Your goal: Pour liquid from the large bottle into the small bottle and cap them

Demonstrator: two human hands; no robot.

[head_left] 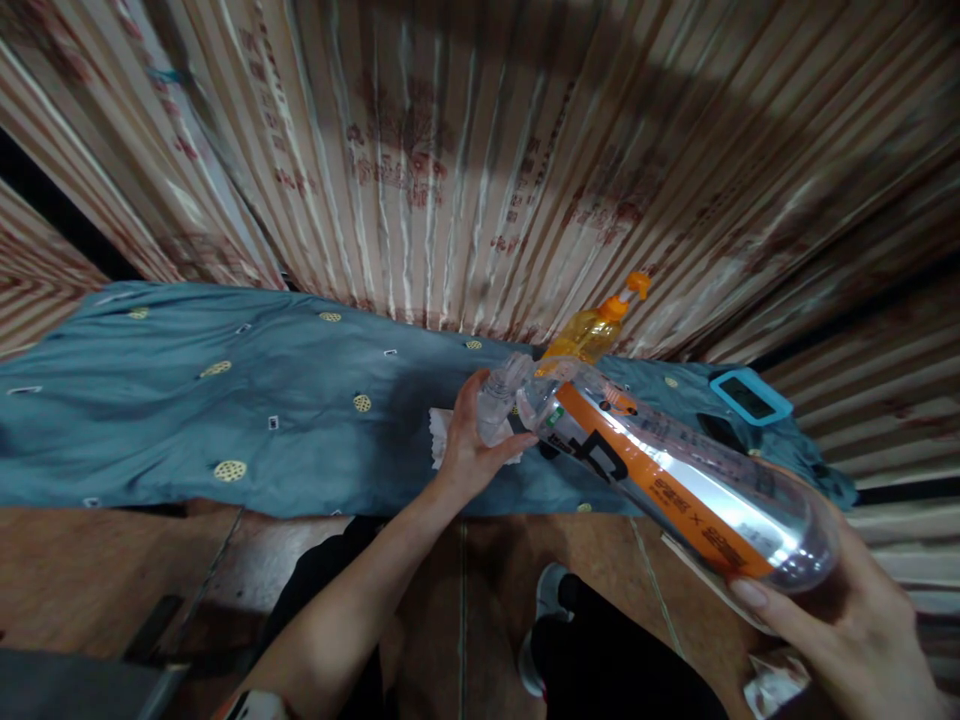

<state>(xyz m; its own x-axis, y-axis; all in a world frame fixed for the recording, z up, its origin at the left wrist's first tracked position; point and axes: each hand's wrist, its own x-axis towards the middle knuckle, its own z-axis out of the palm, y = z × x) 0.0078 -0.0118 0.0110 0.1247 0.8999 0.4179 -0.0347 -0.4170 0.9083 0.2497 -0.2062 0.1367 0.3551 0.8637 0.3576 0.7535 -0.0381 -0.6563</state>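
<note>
Left hand point(465, 448), centre of frame: fingers curled round a small clear bottle point(495, 402). Right hand point(851, 610), lower right: grasping the base end of a large clear bottle point(675, 480), orange-labelled, aslant from centre to lower right. Its neck end is at the small one's mouth; contact unclear. Amber pump bottle point(586, 335) right of centre, blue patterned cloth point(300, 390) below.

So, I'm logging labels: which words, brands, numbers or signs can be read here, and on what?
"×": on the orange band of the large bottle in the right hand.
The bottle's other print, bold black mark included: too unclear or small to read.
Reddish writing on the pleated curtain: too blurred.
Blue-framed device: nothing readable.
</note>
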